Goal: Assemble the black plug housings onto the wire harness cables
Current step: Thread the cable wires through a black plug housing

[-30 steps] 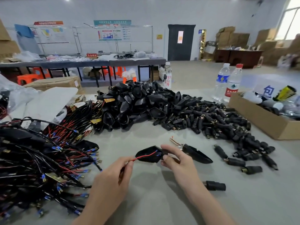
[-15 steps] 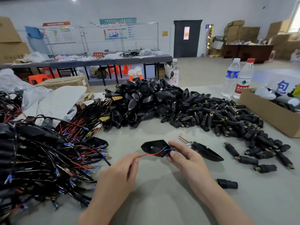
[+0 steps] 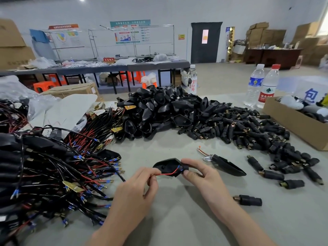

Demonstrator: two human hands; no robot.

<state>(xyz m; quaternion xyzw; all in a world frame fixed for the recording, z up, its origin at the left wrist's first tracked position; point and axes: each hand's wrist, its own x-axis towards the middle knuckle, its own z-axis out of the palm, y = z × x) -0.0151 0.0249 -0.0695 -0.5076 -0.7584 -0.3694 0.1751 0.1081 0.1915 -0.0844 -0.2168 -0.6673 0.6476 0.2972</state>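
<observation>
Black plug housing [image 3: 167, 166] at lower centre, gripped at its neck by right hand [image 3: 200, 174]; left hand [image 3: 140, 189] pinches red wire [image 3: 166, 173] feeding it. Risk: thin wire kinks or slips if tugged; harness pile [image 3: 53, 166] crowds tabletop [image 3: 177, 219] at left.

Three bottles: a red-lettered bottle [image 3: 193, 80] at upper centre, and a blue-labelled bottle [image 3: 255, 84] and a red-capped bottle [image 3: 268, 87] at upper right. One open cardboard box [image 3: 292, 123] sits at the right edge. The plug housings [image 3: 159, 110] and barrel connectors [image 3: 230, 126] heaped mid-frame are too many to count.
</observation>
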